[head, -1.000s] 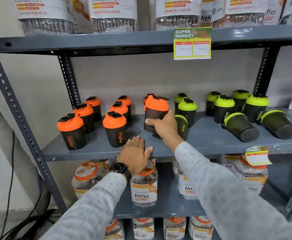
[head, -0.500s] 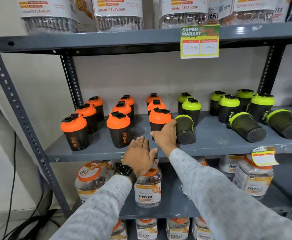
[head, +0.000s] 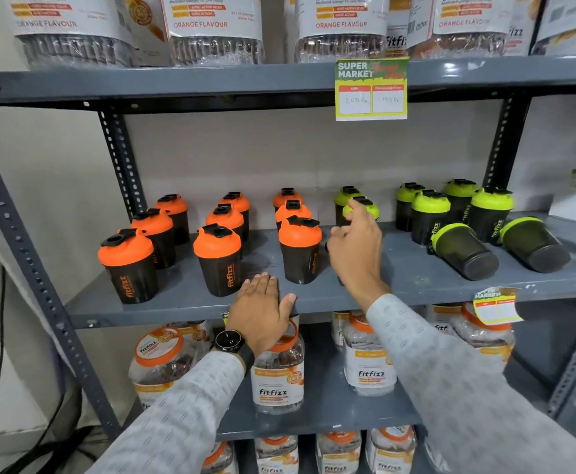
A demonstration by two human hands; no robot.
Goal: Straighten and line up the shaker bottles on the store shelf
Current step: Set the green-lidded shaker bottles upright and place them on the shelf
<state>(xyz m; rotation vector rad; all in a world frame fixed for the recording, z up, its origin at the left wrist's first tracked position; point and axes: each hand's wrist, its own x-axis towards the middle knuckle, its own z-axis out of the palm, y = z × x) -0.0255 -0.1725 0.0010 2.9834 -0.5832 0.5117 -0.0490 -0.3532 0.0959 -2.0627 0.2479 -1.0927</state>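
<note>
Black shaker bottles stand on the grey middle shelf [head: 163,311]. Orange-lidded ones form three upright columns; the front ones are at left [head: 127,265], middle [head: 218,260] and right [head: 300,253]. Green-lidded bottles [head: 430,213] stand upright farther right, and two green-lidded ones [head: 464,251] [head: 532,244] lie on their sides. My right hand [head: 356,248] hovers just right of the front orange bottle with loosely spread fingers, hiding most of another dark bottle behind it. My left hand [head: 262,306] rests flat on the shelf's front edge.
A price card [head: 371,88] hangs from the shelf above, which carries large jars [head: 211,29]. More jars [head: 278,374] fill the shelves below. A second price tag [head: 495,304] dangles at the front edge on the right. Perforated posts [head: 119,165] frame the bay.
My right hand set the orange-lidded bottle upright at the front of the third column, let go, and moved right toward the green ones. My left hand stayed on the shelf edge.
</note>
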